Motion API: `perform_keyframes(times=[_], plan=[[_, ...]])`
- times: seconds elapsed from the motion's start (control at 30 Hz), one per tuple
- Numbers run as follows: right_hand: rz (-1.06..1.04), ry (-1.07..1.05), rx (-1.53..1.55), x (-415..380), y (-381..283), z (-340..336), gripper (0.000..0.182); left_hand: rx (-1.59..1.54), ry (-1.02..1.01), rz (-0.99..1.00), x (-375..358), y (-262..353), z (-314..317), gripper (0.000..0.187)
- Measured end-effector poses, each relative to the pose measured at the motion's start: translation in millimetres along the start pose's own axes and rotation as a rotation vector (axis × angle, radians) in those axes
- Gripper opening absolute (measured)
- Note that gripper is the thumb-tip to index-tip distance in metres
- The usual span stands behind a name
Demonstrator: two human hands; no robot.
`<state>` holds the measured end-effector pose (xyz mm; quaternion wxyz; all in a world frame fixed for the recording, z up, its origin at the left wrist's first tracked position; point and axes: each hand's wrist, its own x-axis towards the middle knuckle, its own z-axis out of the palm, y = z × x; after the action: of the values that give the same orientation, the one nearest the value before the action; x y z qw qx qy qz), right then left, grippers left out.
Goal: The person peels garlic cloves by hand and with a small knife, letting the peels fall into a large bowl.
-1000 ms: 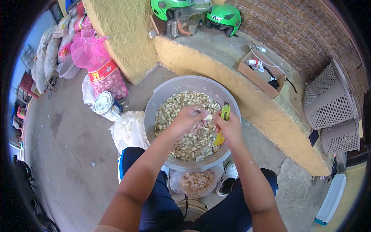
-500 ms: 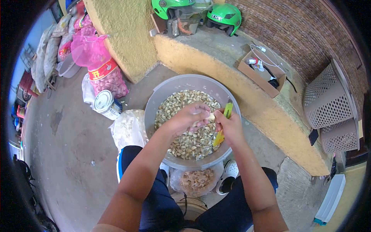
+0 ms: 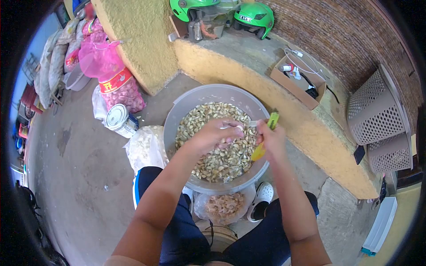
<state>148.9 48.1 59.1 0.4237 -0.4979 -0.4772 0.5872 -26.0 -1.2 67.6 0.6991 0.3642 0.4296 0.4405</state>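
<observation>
My left hand (image 3: 220, 134) is over the tub with its fingers pinched round a pale garlic clove (image 3: 240, 128). Held in my right hand (image 3: 272, 140) is a yellow-green cutter knife (image 3: 273, 119), its yellow end (image 3: 258, 152) showing below the fingers. A thin pale strip (image 3: 253, 123) spans the gap between the two hands. Beneath them, a wide grey tub (image 3: 177, 116) holds many garlic cloves (image 3: 217, 162) in water.
A clear bag of brown peelings (image 3: 224, 207) lies between my feet. Left of the tub are a white bag (image 3: 144, 148), a tin can (image 3: 121, 120) and a pink net sack (image 3: 124, 93). A ledge (image 3: 248, 84) carries green helmets (image 3: 255, 18) and a cardboard box (image 3: 295, 86).
My right hand has moved a little to the right with the cutter knife, away from my left hand. The pale strip now shows between them. My left hand stays nearly in place.
</observation>
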Motion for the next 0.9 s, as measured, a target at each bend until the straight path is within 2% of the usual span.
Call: perform_keyframes(times=[0.1, 0.2, 0.3, 0.4, 0.5, 0.6, 0.7, 0.8, 0.9], plan=[[0.038, -0.04, -0.043, 5, -8, -12, 0.013, -0.129, -0.034, 0.0, -3, 4, 0, 0.027], [0.067, -0.224, -0.221, -4, -16, -10, 0.015, -0.189, -0.063, 0.006, -1, 0, -5, 0.025], [0.026, -0.261, -0.335, -6, -11, -5, 0.019, -0.187, -0.05, -0.002, 1, -4, -5, 0.024], [0.029, -0.262, -0.303, -8, -13, 0, 0.025, -0.114, -0.004, -0.036, 0, -3, -3, 0.026], [0.003, -0.321, -0.292, -15, -20, 7, 0.021, 0.209, 0.082, -0.09, 0, -1, 1, 0.03], [0.0, -0.334, -0.285, -14, -9, 8, 0.021, 0.394, 0.163, -0.065, 5, -8, 2, 0.031], [0.018, -0.251, -0.228, -9, 0, 8, 0.023, 0.455, 0.259, 0.0, 6, -8, 3, 0.025], [0.057, -0.287, -0.215, -7, -1, 6, 0.025, 0.491, 0.255, 0.071, 2, -1, -1, 0.021], [0.098, -0.298, -0.189, -7, -3, 6, 0.023, 0.666, 0.226, 0.217, -4, 6, 1, 0.021]])
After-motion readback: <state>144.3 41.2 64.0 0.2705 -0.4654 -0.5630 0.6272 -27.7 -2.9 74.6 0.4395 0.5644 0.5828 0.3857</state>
